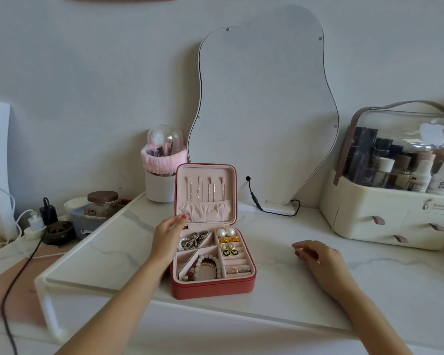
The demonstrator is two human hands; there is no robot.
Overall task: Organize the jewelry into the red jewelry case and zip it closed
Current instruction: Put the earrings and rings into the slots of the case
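Marble tabletop (pixel 280 285) — left grip (pixel 167 233) touching case lid (pixel 205 193)

case (pixel 213 288) on table (pixel 292 290) | mirror (pixel 264 111) behind | organizer (pixel 385 216) right

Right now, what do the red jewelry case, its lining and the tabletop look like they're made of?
Red jewelry case: looks like faux leather, matte with a fine grain and a stitched edge.
Lining: pale pink, soft and velvety-looking fabric; the lid pocket gathers into folds.
Tabletop: white with grey veins, smooth, like marble or a marble-look slab; which one, the view cannot settle.
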